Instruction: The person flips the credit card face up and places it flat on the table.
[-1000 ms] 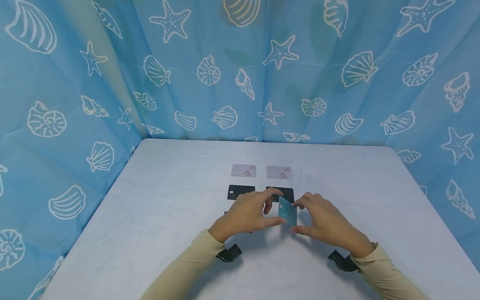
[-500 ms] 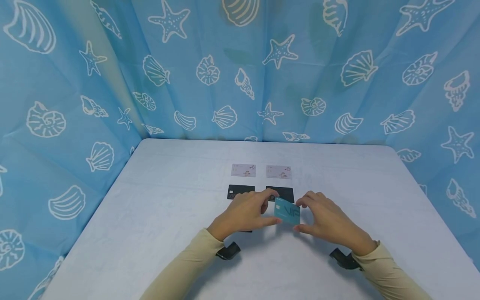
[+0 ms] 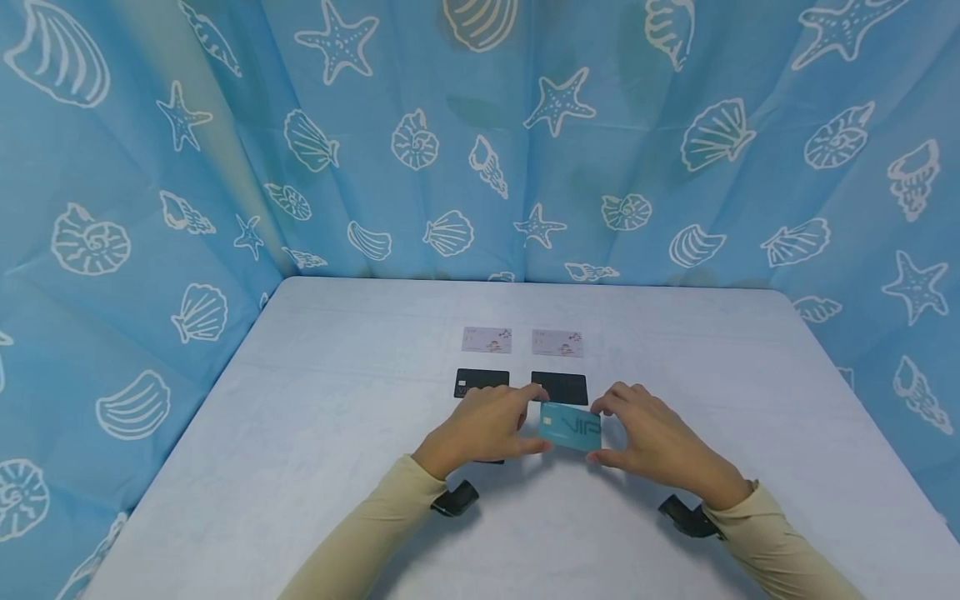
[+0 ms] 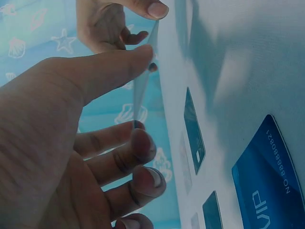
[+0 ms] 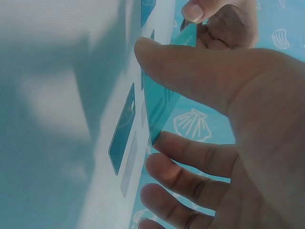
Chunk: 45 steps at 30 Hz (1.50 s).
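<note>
A teal card (image 3: 570,427) with "VIP" lettering and a chip mark is held up over the table between both hands. My left hand (image 3: 480,427) pinches its left edge between thumb and forefinger. On the opposite edge, my right hand (image 3: 660,437) pinches it the same way. Its broad face is turned toward the head camera. Beneath my left hand lies a blue VIP card (image 4: 267,181), mostly hidden in the head view. Just beyond the hands are a left black card (image 3: 480,377), partly covered by my left hand, and a right black card (image 3: 561,388).
Farther back, a pale left card (image 3: 487,340) and a pale right card (image 3: 557,343) lie side by side on the white table (image 3: 337,375). A blue curtain (image 3: 450,183) with shell prints hangs behind and beside the table.
The teal card has turned from nearly edge-on to showing its broad face. My left hand has shifted slightly left with its edge; my right hand has barely moved.
</note>
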Each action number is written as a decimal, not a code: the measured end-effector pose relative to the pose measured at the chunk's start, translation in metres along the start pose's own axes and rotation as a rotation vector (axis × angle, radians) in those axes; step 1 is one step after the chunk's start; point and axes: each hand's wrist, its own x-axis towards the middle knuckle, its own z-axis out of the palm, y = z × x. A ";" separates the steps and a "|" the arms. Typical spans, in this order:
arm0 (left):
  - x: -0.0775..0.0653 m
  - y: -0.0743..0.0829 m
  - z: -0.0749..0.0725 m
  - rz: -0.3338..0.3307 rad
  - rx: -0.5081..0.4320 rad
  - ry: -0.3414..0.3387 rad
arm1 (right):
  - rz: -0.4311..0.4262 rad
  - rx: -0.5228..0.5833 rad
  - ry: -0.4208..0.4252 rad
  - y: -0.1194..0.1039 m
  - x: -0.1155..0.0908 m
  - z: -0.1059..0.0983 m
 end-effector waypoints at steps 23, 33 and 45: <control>0.000 0.000 0.009 -0.007 0.136 -0.094 | -0.010 0.029 -0.076 0.003 0.002 0.011; 0.001 0.003 0.012 0.004 0.170 -0.111 | 0.008 0.035 -0.110 0.004 0.003 0.014; 0.002 0.004 0.016 0.025 0.226 -0.091 | 0.014 0.034 -0.126 0.003 0.003 0.015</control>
